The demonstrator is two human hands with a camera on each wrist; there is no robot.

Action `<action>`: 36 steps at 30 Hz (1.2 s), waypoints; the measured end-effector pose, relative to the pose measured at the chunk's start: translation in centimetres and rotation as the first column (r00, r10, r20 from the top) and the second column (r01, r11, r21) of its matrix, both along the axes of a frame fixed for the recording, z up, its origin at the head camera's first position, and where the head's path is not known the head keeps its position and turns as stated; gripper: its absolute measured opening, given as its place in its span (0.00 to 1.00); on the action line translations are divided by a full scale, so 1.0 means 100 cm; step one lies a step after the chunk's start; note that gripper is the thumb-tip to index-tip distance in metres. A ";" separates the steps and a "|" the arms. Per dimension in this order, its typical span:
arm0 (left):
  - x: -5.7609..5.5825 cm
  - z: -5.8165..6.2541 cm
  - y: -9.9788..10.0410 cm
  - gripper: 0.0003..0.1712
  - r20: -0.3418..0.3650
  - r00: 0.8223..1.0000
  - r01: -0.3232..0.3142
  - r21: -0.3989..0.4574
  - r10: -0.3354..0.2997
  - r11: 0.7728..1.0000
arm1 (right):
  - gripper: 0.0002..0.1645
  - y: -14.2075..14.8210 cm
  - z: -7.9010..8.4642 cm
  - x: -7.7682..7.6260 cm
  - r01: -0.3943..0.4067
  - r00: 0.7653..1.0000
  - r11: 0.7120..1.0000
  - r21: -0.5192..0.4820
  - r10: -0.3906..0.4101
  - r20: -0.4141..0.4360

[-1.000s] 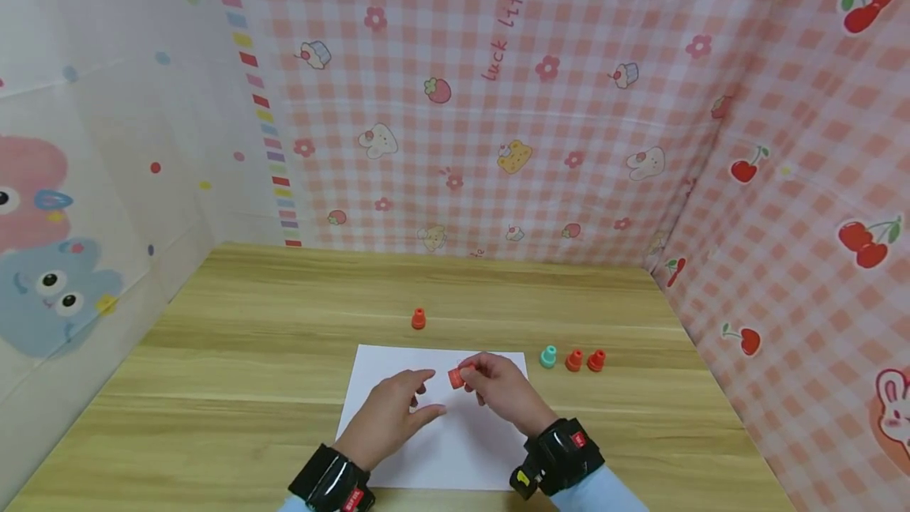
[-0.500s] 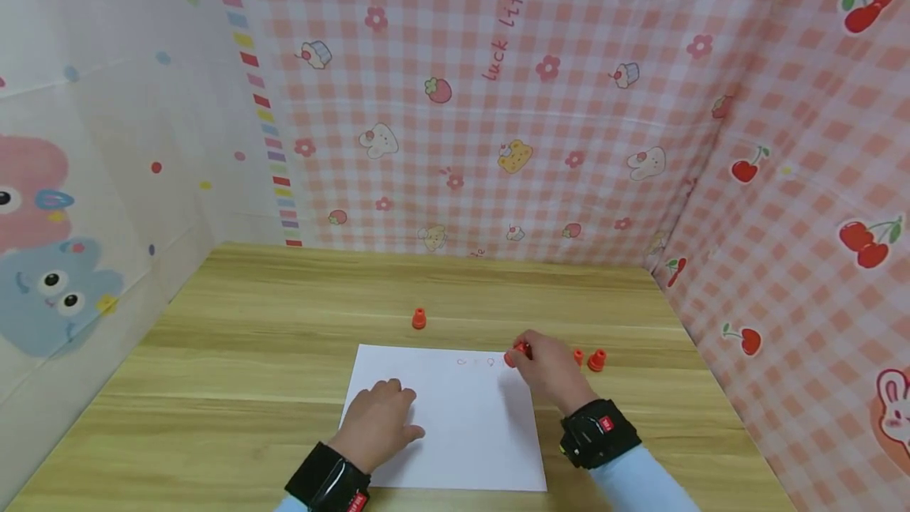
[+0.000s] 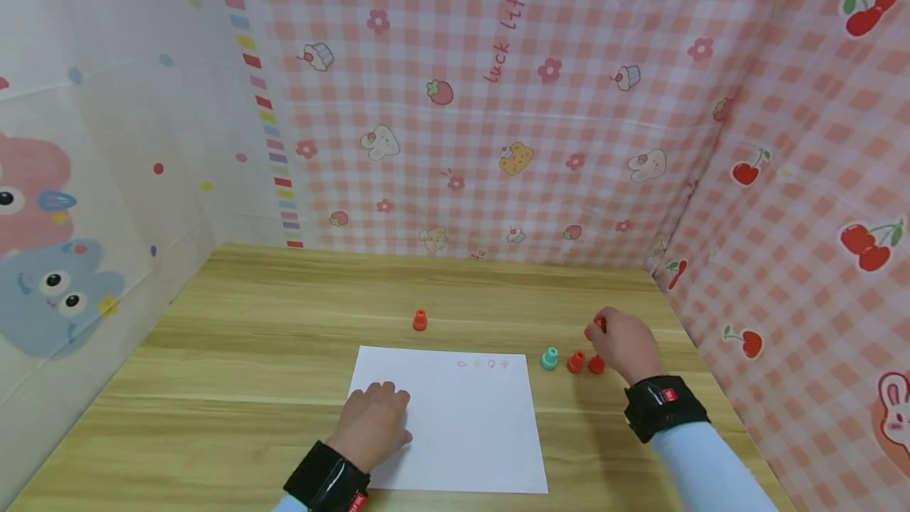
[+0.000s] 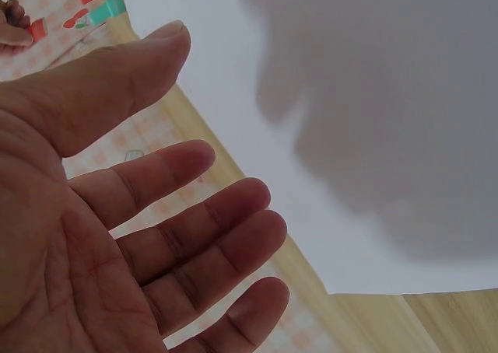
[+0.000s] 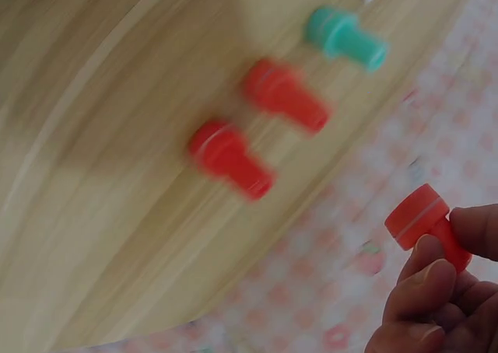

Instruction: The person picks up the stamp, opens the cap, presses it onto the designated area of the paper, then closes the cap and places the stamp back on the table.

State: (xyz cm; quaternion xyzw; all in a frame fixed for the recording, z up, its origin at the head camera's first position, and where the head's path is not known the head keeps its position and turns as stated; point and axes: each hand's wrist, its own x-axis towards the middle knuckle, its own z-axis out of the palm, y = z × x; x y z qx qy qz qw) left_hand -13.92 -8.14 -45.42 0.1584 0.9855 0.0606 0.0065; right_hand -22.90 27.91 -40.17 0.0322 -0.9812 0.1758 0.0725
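Observation:
My right hand point(image 3: 629, 344) pinches a red stamp point(image 5: 418, 217) by its handle, raised above the table at the right. Below it stand a red stamp point(image 3: 596, 364), another red stamp point(image 3: 576, 362) and a teal stamp point(image 3: 550, 359) in a row. A white sheet of paper point(image 3: 462, 425) bears a line of several small faint prints point(image 3: 490, 364) near its top right corner. Over the paper's left side is my left hand point(image 3: 373, 423), holding nothing, its fingers loosely extended in the left wrist view. Whether it touches the paper I cannot tell.
One more red stamp point(image 3: 420, 320) stands behind the paper on the wooden table point(image 3: 235, 385). Patterned cloth point(image 3: 455, 117) hangs at the back, with more cloth along the left and right sides.
From over the paper, my right hand has carried the red stamp right, past the teal one, to above the row. My left hand has drawn back slightly to the left. The prints are now uncovered.

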 end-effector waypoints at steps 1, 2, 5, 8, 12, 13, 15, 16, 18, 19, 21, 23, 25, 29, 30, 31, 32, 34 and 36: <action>0.000 0.000 0.000 0.20 0.001 1.000 -0.001 0.003 0.001 1.000 | 0.14 0.007 0.000 -0.001 0.005 1.000 1.000 0.009 -0.005 -0.004; -0.001 0.000 0.000 0.20 0.003 1.000 -0.003 0.006 0.003 1.000 | 0.14 0.013 -0.001 -0.002 0.011 1.000 1.000 0.017 -0.011 0.002; -0.001 0.001 0.000 0.20 0.021 1.000 -0.009 0.010 0.009 1.000 | 0.13 0.031 -0.005 -0.002 0.027 0.999 0.999 0.032 -0.028 0.022; -0.002 0.001 -0.001 0.21 0.034 0.999 -0.014 0.013 0.013 1.000 | 0.12 0.043 -0.012 0.000 0.042 0.997 0.998 0.050 -0.045 0.065; 0.000 0.001 -0.002 0.22 0.026 1.000 -0.010 0.017 0.009 1.000 | 0.13 0.054 -0.027 0.001 0.027 0.996 0.994 0.105 -0.037 0.086; 0.000 0.001 -0.002 0.22 0.021 1.000 -0.005 0.019 0.005 1.000 | 0.14 0.055 -0.032 0.000 0.018 0.996 0.993 0.120 -0.028 0.085; 0.001 0.001 -0.003 0.22 0.014 1.000 -0.001 0.021 0.001 1.000 | 0.13 0.057 -0.039 -0.001 0.011 0.996 0.990 0.142 -0.023 0.087; 0.001 0.001 -0.003 0.22 0.012 1.000 0.000 0.022 0.000 1.000 | 0.13 0.058 -0.043 -0.002 0.008 0.996 0.989 0.150 -0.020 0.082; 0.002 0.002 -0.003 0.22 0.010 1.000 0.002 0.022 -0.002 1.000 | 0.12 0.058 -0.049 -0.003 0.005 0.997 0.986 0.167 -0.017 0.073; 0.003 0.001 -0.003 0.23 0.007 1.000 0.003 0.022 -0.003 1.000 | 0.12 0.058 -0.051 -0.002 0.005 0.997 0.985 0.175 -0.018 0.070; 0.003 0.001 -0.002 0.23 0.008 1.000 0.002 0.021 -0.002 1.000 | 0.11 0.059 -0.056 -0.001 0.009 0.998 0.982 0.186 -0.020 0.057; 0.003 0.000 -0.002 0.23 0.002 1.000 0.002 0.021 -0.002 1.000 | 0.11 0.061 -0.060 0.000 0.012 0.999 0.980 0.200 -0.022 0.046; 0.003 -0.002 -0.002 0.23 -0.004 1.000 0.004 0.019 -0.003 1.000 | 0.10 0.062 -0.063 0.001 0.019 0.998 0.979 0.201 -0.029 0.049; 0.003 -0.004 -0.003 0.22 -0.023 1.000 0.010 0.014 -0.010 1.000 | 0.10 0.066 -0.067 0.002 0.031 0.997 0.980 0.195 -0.044 0.062; 0.004 -0.005 -0.003 0.22 -0.024 1.000 0.011 0.014 -0.010 1.000 | 0.10 0.066 -0.068 0.002 0.035 0.997 0.981 0.189 -0.048 0.068; 0.003 -0.005 -0.003 0.22 -0.028 1.000 0.011 0.013 -0.011 1.000 | 0.10 0.067 -0.069 0.002 0.037 0.996 0.982 0.183 -0.052 0.074; 0.003 -0.005 -0.003 0.22 -0.027 1.000 0.010 0.013 -0.010 1.000 | 0.10 0.067 -0.069 0.001 0.042 0.995 0.983 0.176 -0.057 0.081; 0.003 -0.004 -0.003 0.22 -0.020 1.000 0.007 0.018 -0.007 1.000 | 0.11 0.067 -0.069 -0.001 0.049 0.993 0.985 0.164 -0.066 0.098; 0.003 -0.004 -0.003 0.22 -0.008 1.000 0.003 0.021 -0.003 1.000 | 0.11 0.066 -0.068 -0.002 0.057 0.989 0.986 0.156 -0.077 0.125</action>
